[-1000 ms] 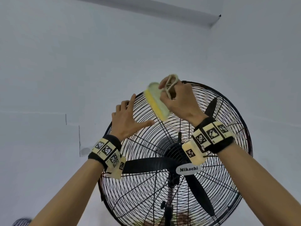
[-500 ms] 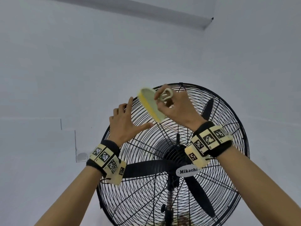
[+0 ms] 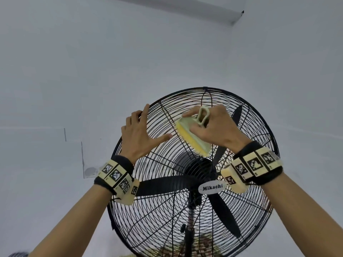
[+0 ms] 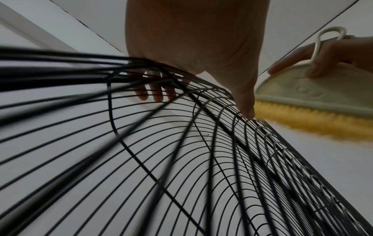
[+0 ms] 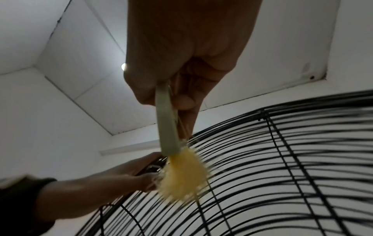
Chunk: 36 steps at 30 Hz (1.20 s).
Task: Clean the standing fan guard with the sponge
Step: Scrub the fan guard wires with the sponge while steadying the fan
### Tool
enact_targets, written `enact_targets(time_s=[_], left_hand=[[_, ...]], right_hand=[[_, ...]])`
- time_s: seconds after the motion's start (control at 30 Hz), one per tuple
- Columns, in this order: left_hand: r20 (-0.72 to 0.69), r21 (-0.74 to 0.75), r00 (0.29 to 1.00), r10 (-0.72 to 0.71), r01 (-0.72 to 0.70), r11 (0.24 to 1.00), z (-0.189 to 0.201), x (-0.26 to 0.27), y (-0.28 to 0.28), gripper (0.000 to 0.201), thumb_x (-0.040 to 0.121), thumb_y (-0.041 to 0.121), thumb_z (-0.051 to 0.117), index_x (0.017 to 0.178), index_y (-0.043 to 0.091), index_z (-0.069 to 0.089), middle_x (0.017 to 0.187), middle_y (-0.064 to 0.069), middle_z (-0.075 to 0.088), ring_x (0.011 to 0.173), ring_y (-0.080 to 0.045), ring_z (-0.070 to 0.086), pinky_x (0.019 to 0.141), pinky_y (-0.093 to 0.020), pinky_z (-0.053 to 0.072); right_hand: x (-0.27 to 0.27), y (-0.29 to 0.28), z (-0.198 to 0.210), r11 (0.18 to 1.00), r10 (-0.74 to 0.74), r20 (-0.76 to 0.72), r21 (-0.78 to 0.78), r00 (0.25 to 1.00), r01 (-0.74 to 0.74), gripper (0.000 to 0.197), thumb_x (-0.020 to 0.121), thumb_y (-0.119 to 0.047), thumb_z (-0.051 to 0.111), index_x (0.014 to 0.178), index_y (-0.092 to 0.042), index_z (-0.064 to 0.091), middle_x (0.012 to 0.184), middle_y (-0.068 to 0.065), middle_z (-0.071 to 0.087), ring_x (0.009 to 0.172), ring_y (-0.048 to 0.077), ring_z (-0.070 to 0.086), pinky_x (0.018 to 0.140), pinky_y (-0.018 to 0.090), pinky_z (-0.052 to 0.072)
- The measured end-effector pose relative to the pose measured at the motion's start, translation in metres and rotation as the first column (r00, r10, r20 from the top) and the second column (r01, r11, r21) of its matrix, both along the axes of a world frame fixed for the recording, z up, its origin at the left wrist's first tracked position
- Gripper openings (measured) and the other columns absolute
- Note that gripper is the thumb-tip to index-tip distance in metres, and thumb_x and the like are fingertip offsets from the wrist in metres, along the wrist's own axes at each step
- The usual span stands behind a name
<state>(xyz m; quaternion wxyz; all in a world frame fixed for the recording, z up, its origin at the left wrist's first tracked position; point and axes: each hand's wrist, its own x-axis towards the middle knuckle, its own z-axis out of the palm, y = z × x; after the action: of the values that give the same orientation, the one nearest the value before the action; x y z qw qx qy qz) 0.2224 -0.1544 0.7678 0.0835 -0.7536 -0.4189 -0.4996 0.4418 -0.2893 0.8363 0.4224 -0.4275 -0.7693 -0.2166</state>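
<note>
Mid-scrub: right hand (image 3: 213, 127) clamped on the yellow handled sponge (image 3: 193, 139) against the black wire fan guard (image 3: 250, 210) upper centre, flat-fingered left hand (image 3: 141, 134) bracing its rim; lower half looks untouched.

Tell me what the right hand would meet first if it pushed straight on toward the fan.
Most likely the sponge that the right hand grips would press its yellow face into the fan guard wires; depth is unclear, but they look nearly touching.
</note>
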Motion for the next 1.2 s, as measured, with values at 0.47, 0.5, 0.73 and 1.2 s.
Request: enact_targets(time_s=[0.47,0.5,0.73,1.2], left_hand=[[0.002,0.015,1.000,0.002,-0.002,1.000,-0.003,0.000,-0.004,0.126,0.067,0.101,0.051,0.165,0.030,0.016,0.148,-0.008,0.040,0.133,-0.031,0.042,0.103,-0.056,0.044],[0.003,0.018,1.000,0.000,0.000,1.000,-0.003,0.001,-0.005,0.125,0.068,0.100,0.054,0.165,0.030,0.016,0.148,-0.008,0.040,0.133,-0.031,0.042,0.103,-0.056,0.044],[-0.006,0.007,1.000,0.010,-0.010,1.000,-0.002,-0.001,-0.002,0.125,0.068,0.100,0.053,0.165,0.029,0.016,0.148,-0.009,0.040,0.133,-0.032,0.042,0.103,-0.056,0.044],[0.005,0.011,1.000,0.001,-0.001,1.000,-0.002,0.001,-0.007,0.126,0.066,0.101,0.046,0.165,0.029,0.017,0.149,-0.009,0.040,0.135,-0.031,0.041,0.104,-0.056,0.043]], right_hand=[[0.005,-0.002,-0.018,0.992,0.117,-0.085,0.065,0.990,-0.111,0.032,0.088,-0.023,0.067,0.119,-0.026,0.076,0.086,-0.009,0.075,0.054,0.010,0.059,0.046,0.015,0.043],[0.005,-0.002,-0.022,0.990,0.126,-0.087,0.082,0.988,-0.119,0.036,0.091,-0.016,0.069,0.125,-0.026,0.073,0.092,-0.011,0.074,0.058,0.004,0.062,0.048,0.011,0.043],[0.023,-0.001,-0.053,0.998,0.062,-0.050,-0.022,0.997,-0.063,0.025,0.087,-0.038,0.060,0.110,-0.041,0.069,0.069,-0.003,0.073,0.046,0.016,0.057,0.042,0.043,0.050],[0.042,-0.008,-0.104,0.973,0.119,-0.088,0.210,0.989,-0.098,0.034,0.087,-0.019,0.062,0.119,-0.017,0.073,0.071,-0.010,0.070,0.043,0.006,0.052,0.036,0.018,0.039]])
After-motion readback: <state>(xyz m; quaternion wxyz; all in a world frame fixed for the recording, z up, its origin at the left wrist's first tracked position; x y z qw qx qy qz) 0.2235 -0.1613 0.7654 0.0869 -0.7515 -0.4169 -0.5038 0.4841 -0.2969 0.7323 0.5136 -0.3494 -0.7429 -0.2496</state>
